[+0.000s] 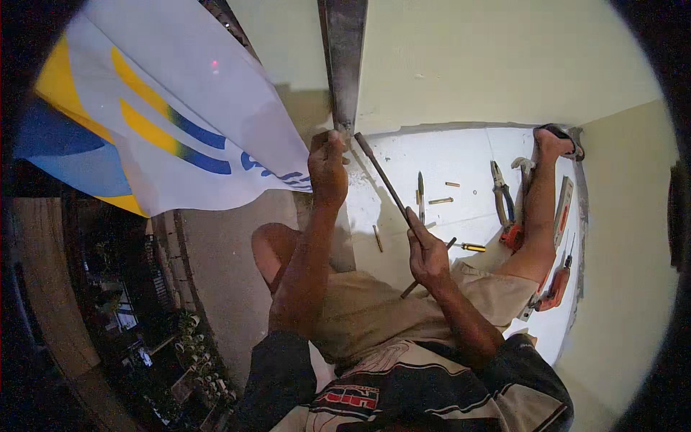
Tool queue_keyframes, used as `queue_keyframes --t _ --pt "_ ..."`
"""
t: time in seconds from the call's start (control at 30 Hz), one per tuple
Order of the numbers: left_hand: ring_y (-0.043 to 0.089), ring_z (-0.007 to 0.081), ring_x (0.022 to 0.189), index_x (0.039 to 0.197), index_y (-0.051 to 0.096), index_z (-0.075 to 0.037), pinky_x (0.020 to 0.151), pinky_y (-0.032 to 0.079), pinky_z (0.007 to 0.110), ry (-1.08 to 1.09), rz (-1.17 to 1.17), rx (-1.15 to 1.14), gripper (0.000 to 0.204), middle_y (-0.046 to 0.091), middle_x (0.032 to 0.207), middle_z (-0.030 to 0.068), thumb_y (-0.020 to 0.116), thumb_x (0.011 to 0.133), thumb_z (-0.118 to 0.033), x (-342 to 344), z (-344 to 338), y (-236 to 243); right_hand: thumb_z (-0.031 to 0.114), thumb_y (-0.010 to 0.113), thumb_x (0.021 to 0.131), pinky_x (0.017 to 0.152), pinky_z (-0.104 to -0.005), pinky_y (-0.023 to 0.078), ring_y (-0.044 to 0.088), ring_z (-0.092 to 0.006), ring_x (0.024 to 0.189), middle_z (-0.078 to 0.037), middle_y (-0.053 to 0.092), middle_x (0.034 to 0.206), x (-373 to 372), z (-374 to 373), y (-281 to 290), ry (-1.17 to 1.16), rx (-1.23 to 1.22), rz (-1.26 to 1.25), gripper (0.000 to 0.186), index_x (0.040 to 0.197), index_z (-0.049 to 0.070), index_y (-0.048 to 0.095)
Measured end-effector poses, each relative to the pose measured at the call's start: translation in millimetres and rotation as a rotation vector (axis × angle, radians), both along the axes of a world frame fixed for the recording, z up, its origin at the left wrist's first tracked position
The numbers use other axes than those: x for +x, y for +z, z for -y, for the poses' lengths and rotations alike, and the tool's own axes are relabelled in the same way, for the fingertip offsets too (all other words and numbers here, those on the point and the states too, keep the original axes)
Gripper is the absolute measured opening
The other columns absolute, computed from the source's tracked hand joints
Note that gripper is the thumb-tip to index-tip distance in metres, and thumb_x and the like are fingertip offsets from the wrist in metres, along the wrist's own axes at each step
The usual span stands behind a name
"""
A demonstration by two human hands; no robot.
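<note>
My right hand (430, 255) is closed round a long dark T-handle socket wrench (389, 182). Its shaft slants up and left, and the crossbar sticks out on both sides of the fist. The socket end is close to the foot of a dark metal post (344, 65), apart from my left hand (329, 173). That hand is closed at the post's foot, its fingertips pressed together near a small fitting; what they pinch is too small and hidden to name. White tiled floor lies below, with several bolts (440, 201) and a yellow-and-black screwdriver (472, 247) near my right hand.
By my right leg lie pliers (502, 191), a hammer (525, 167), a red tool (512, 237), a spirit level (563, 209) and a red drill (556, 289). A white, yellow and blue flag (180, 122) hangs left. Beyond the ledge (227, 288), a drop shows plants below.
</note>
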State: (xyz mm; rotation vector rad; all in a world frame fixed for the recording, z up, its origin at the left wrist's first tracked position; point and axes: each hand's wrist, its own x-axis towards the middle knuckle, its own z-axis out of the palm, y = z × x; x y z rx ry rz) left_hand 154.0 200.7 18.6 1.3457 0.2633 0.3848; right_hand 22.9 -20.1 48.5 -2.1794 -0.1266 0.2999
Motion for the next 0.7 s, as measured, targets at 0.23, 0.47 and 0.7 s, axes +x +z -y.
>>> queue_keyframes --t 0.23,0.47,0.7 --pt "0.055 0.0109 0.074 0.099 0.059 -0.002 0.063 0.048 0.026 0.019 0.021 -0.064 0.038 0.055 0.085 0.0035 0.049 0.105 -0.038 -2 7 2 0.002 0.046 0.1 0.096 -0.0334 0.048 0.064 -0.027 0.117 -0.029 0.062 0.126 2 -6 8 0.024 -0.01 0.218 0.044 0.144 0.0 0.045" --pt "0.056 0.0119 0.077 0.098 0.062 0.0 0.061 0.049 0.026 -0.015 0.066 -0.042 0.041 0.056 0.093 0.0048 0.049 0.104 -0.038 1 -1 -9 0.002 0.046 0.101 0.096 -0.0359 0.049 0.064 -0.0279 0.117 -0.028 0.061 0.127 -5 -7 21 -0.013 0.041 0.13 0.044 0.145 0.001 0.046" --pt "0.056 0.0151 0.077 0.088 0.063 0.005 0.06 0.049 0.026 0.036 0.043 0.096 0.049 0.054 0.098 0.0105 0.048 0.104 -0.038 -3 7 6 0.004 0.045 0.102 0.099 -0.0359 0.047 0.061 -0.0285 0.122 -0.026 0.064 0.124 2 8 8 -0.013 -0.078 -0.056 0.044 0.146 0.002 0.044"
